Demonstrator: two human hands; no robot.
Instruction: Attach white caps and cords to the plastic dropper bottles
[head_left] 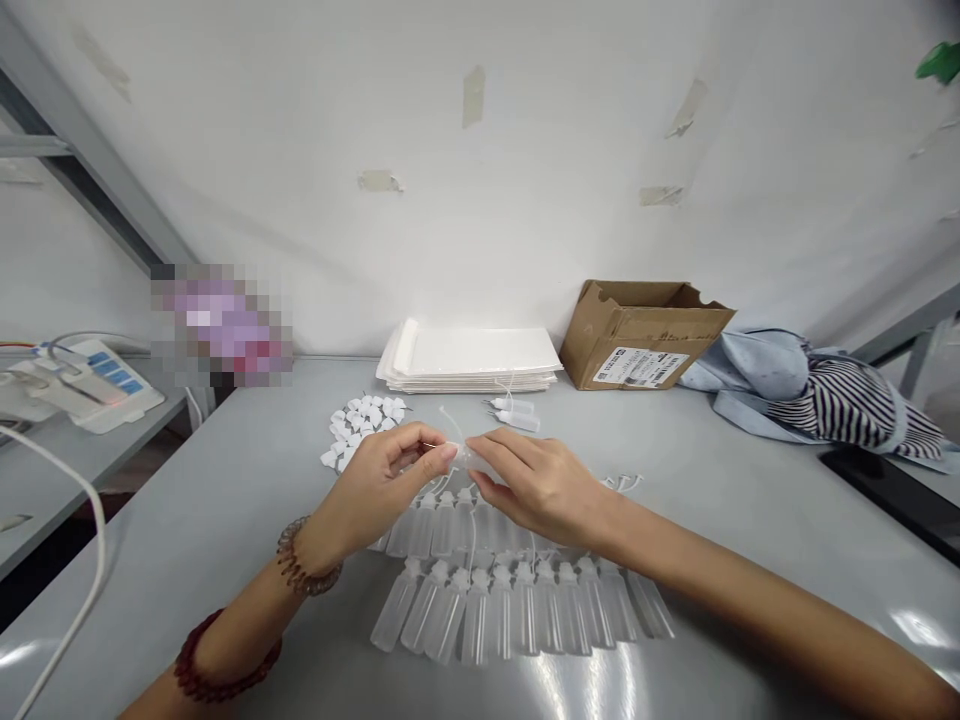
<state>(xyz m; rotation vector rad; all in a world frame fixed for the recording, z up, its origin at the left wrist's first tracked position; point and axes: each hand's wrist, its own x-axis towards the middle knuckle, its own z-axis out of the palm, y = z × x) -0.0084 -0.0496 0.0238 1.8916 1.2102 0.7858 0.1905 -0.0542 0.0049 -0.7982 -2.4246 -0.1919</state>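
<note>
My left hand is closed in a pinch, its thumb and fingertip on a small white needle cap. Against it, my right hand is closed around a small translucent squeeze bottle, mostly hidden by the fingers. A thin white strap stands up near the bottle's neck. Below the hands, similar bottles lie in two rows, a back row partly covered and a front row. Beyond my left hand is a pile of white needle caps. Two bottles with needle tips lie farther back.
A stack of white sheets lies by the wall, with an open cardboard box to its right. Farther right are bundled blue and striped cloth and a black phone. A white cable hangs at the left.
</note>
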